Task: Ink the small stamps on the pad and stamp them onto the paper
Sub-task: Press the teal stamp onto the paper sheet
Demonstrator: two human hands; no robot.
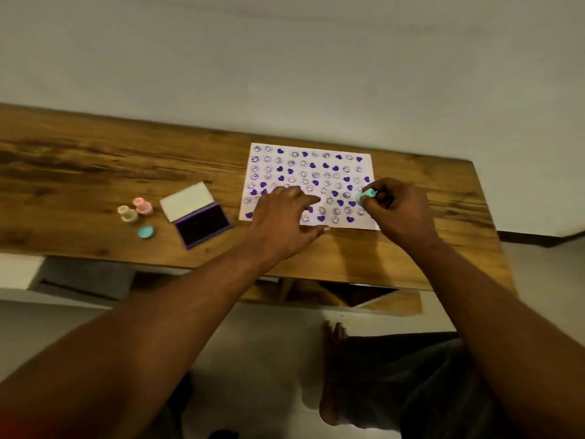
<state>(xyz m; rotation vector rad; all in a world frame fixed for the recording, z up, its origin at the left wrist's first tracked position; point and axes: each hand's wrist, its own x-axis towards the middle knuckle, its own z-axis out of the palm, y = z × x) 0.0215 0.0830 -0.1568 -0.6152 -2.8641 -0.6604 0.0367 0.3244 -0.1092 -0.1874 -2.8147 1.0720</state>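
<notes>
A white paper [316, 163] covered with purple hearts and smiley prints lies on the wooden table [95, 172]. My left hand [285, 220] rests flat on the paper's lower left part, fingers spread. My right hand [392, 210] pinches a small teal stamp [365, 196] at the paper's right edge, just above the sheet. The purple ink pad [202, 224] lies open to the left of the paper, its white lid [186, 201] tipped back. Left of it stand a pink stamp [143, 205] and a cream stamp [127, 213], with a round teal cap [146, 232] in front.
The table's near edge runs just below my wrists. A white wall stands behind the table. Below the table I see a pale floor, a bare foot [332, 369] and dark clothing on a leg.
</notes>
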